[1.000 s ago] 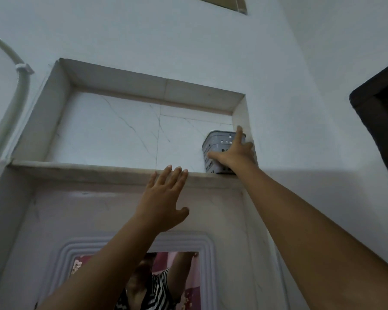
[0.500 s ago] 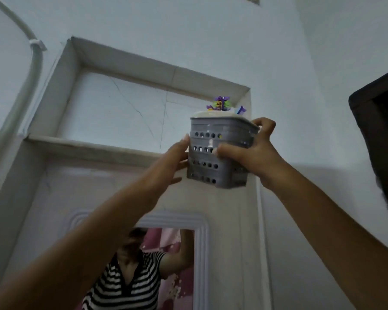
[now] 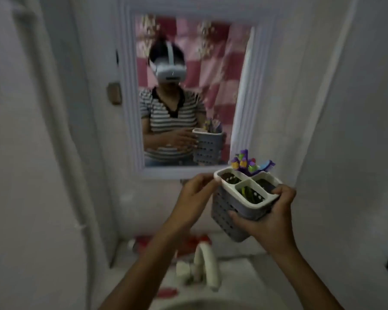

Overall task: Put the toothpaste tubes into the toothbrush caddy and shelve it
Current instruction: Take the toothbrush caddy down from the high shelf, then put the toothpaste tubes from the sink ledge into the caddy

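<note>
A white curved tap (image 3: pixel 207 268) was seen at lower centre. Above it, a grey perforated plastic caddy with white rim (image 3: pixel 238 211) was held mid-air, tilted: right hand (image 3: pixel 268 217) clamped round its side, left hand (image 3: pixel 194 196) pinching the rim. A white-framed mirror (image 3: pixel 130 97) hung behind.

There is one toothbrush caddy (image 3: pixel 238 211), gray with a white rim. Its top has three openings. Two hands are on it: one left hand (image 3: pixel 194 198) and one right hand (image 3: pixel 269 217). Some toothbrushes (image 3: pixel 244 163) stick out of the far opening; there look to be three or four, but the picture is too blurry to count them for sure. One mirror (image 3: pixel 188 90) hangs on the wall. One white faucet (image 3: pixel 207 265) stands below. One sink (image 3: pixel 199 306) shows at the bottom edge. Red things (image 3: pixel 188 241) lie behind the faucet, maybe two, too blurry to name.
</note>
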The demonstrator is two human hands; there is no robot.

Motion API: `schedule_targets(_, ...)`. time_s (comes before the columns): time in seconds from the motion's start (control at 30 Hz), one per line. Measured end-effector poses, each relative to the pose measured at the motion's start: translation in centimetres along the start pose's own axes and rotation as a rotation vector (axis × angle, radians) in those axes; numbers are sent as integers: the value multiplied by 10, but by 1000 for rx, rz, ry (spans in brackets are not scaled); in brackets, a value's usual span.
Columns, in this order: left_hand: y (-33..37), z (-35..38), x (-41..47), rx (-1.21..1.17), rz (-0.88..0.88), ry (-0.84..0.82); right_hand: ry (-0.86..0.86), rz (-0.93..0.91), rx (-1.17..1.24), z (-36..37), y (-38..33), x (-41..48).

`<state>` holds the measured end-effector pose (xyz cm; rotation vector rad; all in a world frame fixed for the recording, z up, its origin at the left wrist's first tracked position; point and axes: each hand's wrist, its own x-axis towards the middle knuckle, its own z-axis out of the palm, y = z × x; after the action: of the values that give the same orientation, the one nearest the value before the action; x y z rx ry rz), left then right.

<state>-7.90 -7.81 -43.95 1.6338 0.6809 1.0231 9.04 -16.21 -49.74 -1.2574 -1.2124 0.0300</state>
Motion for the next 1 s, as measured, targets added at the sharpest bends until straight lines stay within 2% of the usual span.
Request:
schedule_targets(0.2, -127, -59, -37, 372, -228, 10, -21, 177, -163, 7, 107, -88)
schedule_targets(0.37, -201, -71, -55, 574, -447, 19, -123, 343, -158, 12, 153, -135)
schedule_targets(0.57, -234, -41, -10, 976, -358, -144, -204, 427, -8, 16, 189, -171)
schedule_targets(0.73, -257, -23, 39, 1319, -309, -411, -113, 475, -14, 23, 196, -185)
schedule_targets(0.83, -254, -11, 59, 1282, -337, -511, -54, 483, 14, 32, 191, -187)
schedule_targets(0.93, -251, -5, 69, 1397, -303, -645, -45, 471, -5, 37, 191, -190)
schedule_targets(1.0, -246, -4, 72, 1434, -313, -671, -55, 488, -6, 36, 192, -190)
